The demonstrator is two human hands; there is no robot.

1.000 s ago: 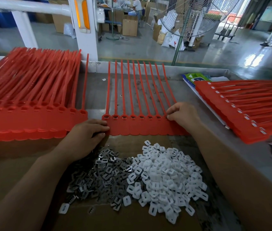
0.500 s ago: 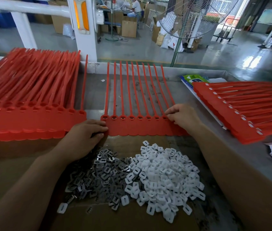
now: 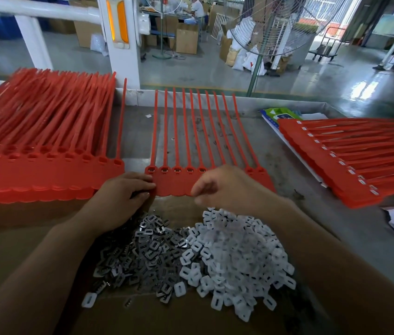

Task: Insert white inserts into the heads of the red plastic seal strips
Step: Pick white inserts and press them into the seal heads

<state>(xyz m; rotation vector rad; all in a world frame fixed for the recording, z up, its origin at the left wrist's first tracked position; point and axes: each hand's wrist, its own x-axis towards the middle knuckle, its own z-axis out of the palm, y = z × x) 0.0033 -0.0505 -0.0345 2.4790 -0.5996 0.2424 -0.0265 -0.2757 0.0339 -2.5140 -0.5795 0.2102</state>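
Observation:
A joined row of red seal strips (image 3: 179,182) lies flat in the middle of the table, heads toward me, tails pointing away. My left hand (image 3: 123,197) rests on the row's left end, fingertips touching the outermost head. My right hand (image 3: 225,187) hovers blurred over the row's right half, fingers loosely curled; I see nothing in it. Just below it lies a heap of white inserts (image 3: 237,257) on cardboard (image 3: 22,238), with a heap of grey metal clips (image 3: 142,247) beside it on the left.
A thick stack of red strip rows (image 3: 46,151) fills the left of the table. Another stack (image 3: 350,153) lies angled at the right, white inserts showing in its heads, on top of papers (image 3: 280,114). A fan on a pole (image 3: 256,68) stands behind the table's raised far edge.
My right hand left the row's right end and swung left and toward me, above the white inserts. My left hand stayed at the left end.

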